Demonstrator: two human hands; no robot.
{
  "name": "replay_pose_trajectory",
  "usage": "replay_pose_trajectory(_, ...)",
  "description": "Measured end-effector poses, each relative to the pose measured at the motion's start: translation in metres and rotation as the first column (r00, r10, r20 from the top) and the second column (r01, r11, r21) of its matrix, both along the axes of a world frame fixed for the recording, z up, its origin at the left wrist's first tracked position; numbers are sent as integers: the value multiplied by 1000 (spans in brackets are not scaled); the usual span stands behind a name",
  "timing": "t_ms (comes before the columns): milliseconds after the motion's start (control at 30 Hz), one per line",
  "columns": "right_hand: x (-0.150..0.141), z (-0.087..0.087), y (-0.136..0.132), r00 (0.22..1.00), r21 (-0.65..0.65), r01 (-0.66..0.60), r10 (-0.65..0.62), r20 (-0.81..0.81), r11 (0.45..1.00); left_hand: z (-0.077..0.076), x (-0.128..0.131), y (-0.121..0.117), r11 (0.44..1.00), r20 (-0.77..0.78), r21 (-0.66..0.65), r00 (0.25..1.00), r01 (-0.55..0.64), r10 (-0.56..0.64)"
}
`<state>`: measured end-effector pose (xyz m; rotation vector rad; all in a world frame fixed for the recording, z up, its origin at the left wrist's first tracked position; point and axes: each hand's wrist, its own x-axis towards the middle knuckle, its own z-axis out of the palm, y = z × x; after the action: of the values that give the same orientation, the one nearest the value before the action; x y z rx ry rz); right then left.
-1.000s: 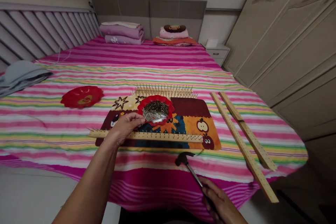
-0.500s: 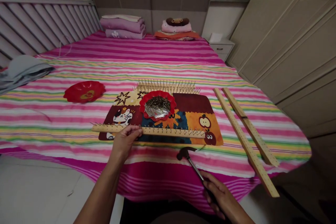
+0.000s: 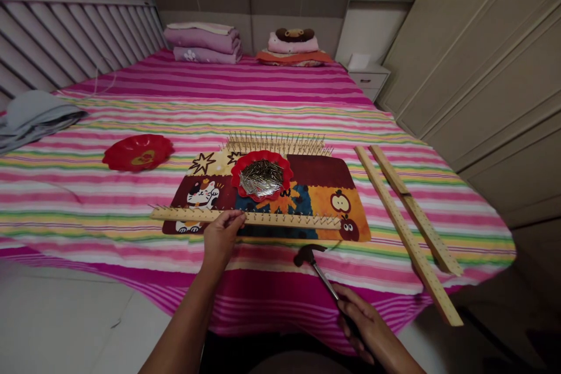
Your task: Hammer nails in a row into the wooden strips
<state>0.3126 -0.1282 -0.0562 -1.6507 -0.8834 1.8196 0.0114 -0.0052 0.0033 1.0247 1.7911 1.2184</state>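
My left hand (image 3: pixel 222 232) is at the wooden strip (image 3: pixel 284 220), its thumb and fingertips pinched together on top, among the upright nails. Whatever is between those fingertips is too small to make out. The strip lies crosswise over the front of a patterned mat (image 3: pixel 324 172), with nails along its length. Lower right, my right hand (image 3: pixel 359 315) is wrapped round the dark grip of a claw hammer (image 3: pixel 322 274), whose head sits just in front of the mat. Behind the strip, a red scalloped dish (image 3: pixel 236 170) holds a heap of nails (image 3: pixel 263 177).
Beyond the dish lie strips studded with nails (image 3: pixel 276 145). Two wooden strips with holes or marks, a longer one (image 3: pixel 403 228) and a shorter one (image 3: pixel 421 219), lie at right. A red dish (image 3: pixel 138 153) and grey cloth (image 3: pixel 41 114) are at left, all on the striped bed (image 3: pixel 184 123).
My left hand has shifted a little to the right along the nailed strip, fingers still pinched. My right hand and the hammer stay nearly where they were. The whole view has drifted slightly.
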Motion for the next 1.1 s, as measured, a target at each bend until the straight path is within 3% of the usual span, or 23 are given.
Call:
replay_pose_trajectory(200, -1, 1, 1, 1000, 14, -7, 7, 10, 1000, -2, 2, -1, 1000, -33, 19, 999, 1, -1)
replay_pose_trajectory(400, -8, 6, -3, 998, -19, 9, -8, 55, 1000, -4, 1, -3, 994, -316, 72, 947, 79, -52)
replay_pose_trajectory(500, -17, 23, -5, 996, 13, -29, 28, 81, 999, -4, 1, -3, 982, -425, 123, 902, 141, -76)
replay_pose_trajectory(633, -37, 65, 7, 989, 122, -132, 123, 82, 984, -8, 2, -4, 973, -471, 148, 878, 179, -90)
replay_pose_trajectory(700, -49, 88, 19, 970, 252, -242, 223, 102, 937, -9, 3, -4, 970, -475, 154, 875, 189, -96)
replay_pose_trajectory(833, -74, 117, 48, 921, 473, -373, 256, 294, 798, -11, 4, -4, 966, -475, 172, 876, 192, -90)
replay_pose_trajectory(967, -92, 122, 67, 862, 542, -484, 269, 430, 687, -13, 4, -5, 970, -515, 154, 853, 189, -85)
replay_pose_trajectory(1100, -97, 124, 71, 835, 522, -524, 286, 469, 673, -14, 3, -6, 973, -535, 128, 840, 190, -93)
